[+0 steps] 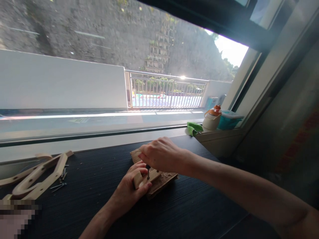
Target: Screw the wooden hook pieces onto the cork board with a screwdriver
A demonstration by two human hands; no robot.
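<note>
My left hand (132,184) is closed around one end of a pale wooden piece (152,176), with the thumb along its near side. Above it, my right hand (163,154) makes a fist over an upright hand tool (148,172); its handle is hidden in the fist. A dark collar and a thin metal shaft show below, the tip meeting the wood near my left fingers. I cannot tell whether it is a screwdriver or a hand drill. Under the wood lies a piece of cardboard (159,190), with wood shavings (167,177) scattered on it.
Curved wooden frame parts (47,177) lie on the dark table (99,176) at the left, with several screws (61,186) beside them. On the sill stand a green cloth (194,128), a bottle with an orange top (211,119) and a teal container (228,121). A window spans the back.
</note>
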